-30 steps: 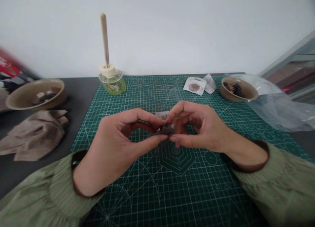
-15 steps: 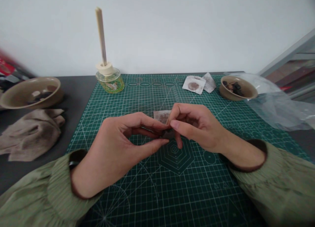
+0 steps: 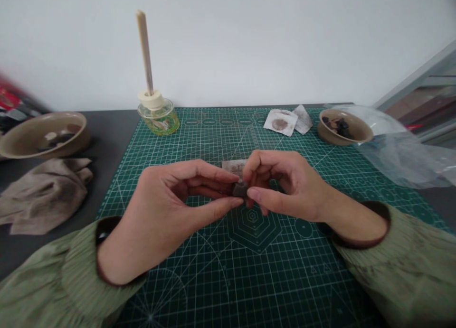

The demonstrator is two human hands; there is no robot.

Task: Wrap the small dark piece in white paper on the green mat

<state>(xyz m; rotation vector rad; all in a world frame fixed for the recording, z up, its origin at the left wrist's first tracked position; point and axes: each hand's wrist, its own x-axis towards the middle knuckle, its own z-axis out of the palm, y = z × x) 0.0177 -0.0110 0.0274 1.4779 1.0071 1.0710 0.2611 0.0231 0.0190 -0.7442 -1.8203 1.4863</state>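
Both hands meet over the middle of a green cutting mat (image 3: 270, 271). My left hand (image 3: 171, 209) pinches a small dark brown piece (image 3: 240, 189) between thumb and fingers. My right hand (image 3: 281, 183) closes its fingertips on the same piece from the right. A small stained paper square (image 3: 233, 166) lies on the mat just behind the fingers, partly hidden by them. What the dark piece is cannot be made out.
A glass bottle with a tall stick (image 3: 156, 114) stands at the mat's back left. Stained paper squares (image 3: 281, 122) and a tan bowl of dark bits (image 3: 344, 126) sit back right, beside a clear plastic bag (image 3: 402, 152). Another tan bowl (image 3: 42, 134) and a brown cloth (image 3: 46, 192) lie left.
My right hand's fingers have shifted from over the paper square down onto the dark piece, which now shows between the two hands. The hands otherwise stay in place.
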